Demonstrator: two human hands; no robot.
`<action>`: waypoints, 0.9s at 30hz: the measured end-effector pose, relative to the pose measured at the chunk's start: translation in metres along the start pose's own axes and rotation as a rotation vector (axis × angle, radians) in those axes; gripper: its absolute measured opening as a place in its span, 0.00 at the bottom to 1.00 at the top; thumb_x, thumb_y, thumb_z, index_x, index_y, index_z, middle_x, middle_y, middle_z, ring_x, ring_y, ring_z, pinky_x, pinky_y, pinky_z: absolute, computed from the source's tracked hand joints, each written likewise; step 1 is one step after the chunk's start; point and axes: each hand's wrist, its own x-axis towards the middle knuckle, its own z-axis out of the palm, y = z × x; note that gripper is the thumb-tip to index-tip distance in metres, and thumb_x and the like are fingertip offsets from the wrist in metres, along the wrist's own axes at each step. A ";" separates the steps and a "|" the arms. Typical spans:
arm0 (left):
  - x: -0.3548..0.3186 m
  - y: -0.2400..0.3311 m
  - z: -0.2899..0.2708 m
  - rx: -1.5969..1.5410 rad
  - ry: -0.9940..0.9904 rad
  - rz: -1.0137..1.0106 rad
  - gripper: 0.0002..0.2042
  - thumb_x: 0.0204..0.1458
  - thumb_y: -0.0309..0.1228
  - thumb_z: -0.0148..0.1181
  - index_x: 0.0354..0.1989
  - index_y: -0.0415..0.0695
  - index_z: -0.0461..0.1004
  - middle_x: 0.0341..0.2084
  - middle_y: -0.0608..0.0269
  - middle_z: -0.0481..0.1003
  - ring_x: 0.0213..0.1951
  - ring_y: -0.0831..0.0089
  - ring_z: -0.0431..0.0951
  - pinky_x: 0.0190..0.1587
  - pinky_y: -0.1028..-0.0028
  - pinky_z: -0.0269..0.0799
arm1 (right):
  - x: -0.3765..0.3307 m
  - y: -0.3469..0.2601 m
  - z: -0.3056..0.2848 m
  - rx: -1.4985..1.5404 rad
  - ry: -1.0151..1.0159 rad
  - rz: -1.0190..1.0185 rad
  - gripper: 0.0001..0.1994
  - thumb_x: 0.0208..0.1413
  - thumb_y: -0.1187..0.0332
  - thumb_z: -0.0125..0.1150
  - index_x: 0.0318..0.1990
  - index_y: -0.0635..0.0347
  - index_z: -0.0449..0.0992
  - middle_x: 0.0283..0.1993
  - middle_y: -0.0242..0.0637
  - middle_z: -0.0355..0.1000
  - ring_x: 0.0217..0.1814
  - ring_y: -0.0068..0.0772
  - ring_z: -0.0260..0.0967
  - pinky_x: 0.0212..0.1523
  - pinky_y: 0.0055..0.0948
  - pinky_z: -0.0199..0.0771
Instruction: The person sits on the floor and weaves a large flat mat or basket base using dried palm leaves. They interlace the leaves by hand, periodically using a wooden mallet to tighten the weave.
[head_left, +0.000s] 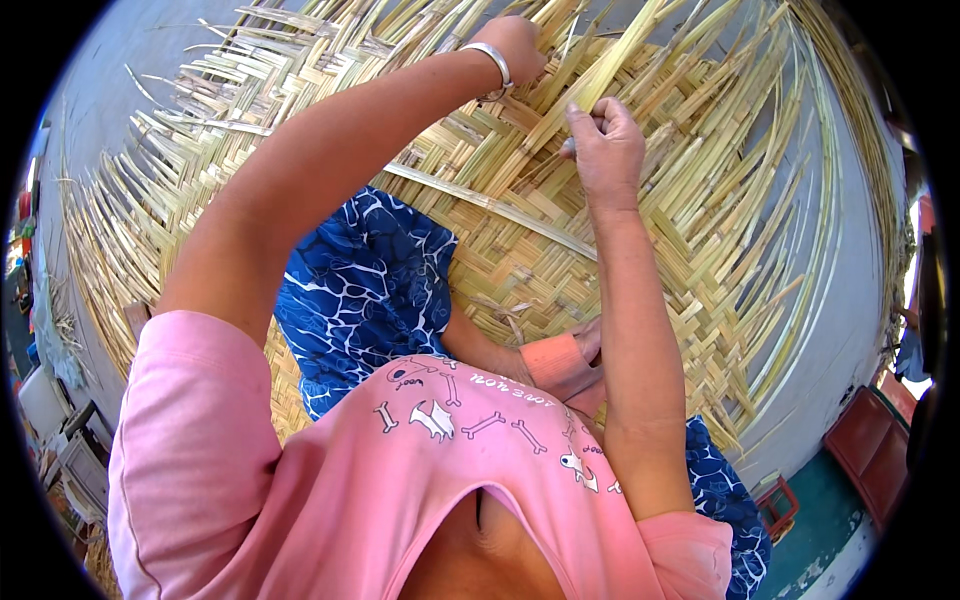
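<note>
Two hands are showing, one left hand (512, 48) and one right hand (608, 158), and one bracelet (499, 64) is circling the left wrist. One woven mat (515, 268) is lying beneath both, with one pale flat strip (490, 205) crossing it nearer the body. Loose strips (620, 60), too many for counting, are fanning out around the hands. One pink shirt (320, 490) and one orange ankle band (556, 361) are appearing bodyward of them.

One head-worn fisheye, close above, faces down past the pink shirt (330, 500) onto the woven mat (505, 255).
</note>
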 end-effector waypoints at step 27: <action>-0.009 0.007 -0.024 -0.795 -0.448 -0.135 0.24 0.46 0.45 0.65 0.41 0.34 0.74 0.35 0.52 0.78 0.30 0.71 0.78 0.37 0.74 0.75 | 0.001 0.001 0.003 0.017 -0.009 0.017 0.11 0.54 0.69 0.58 0.23 0.63 0.66 0.17 0.31 0.66 0.15 0.17 0.63 0.17 0.21 0.64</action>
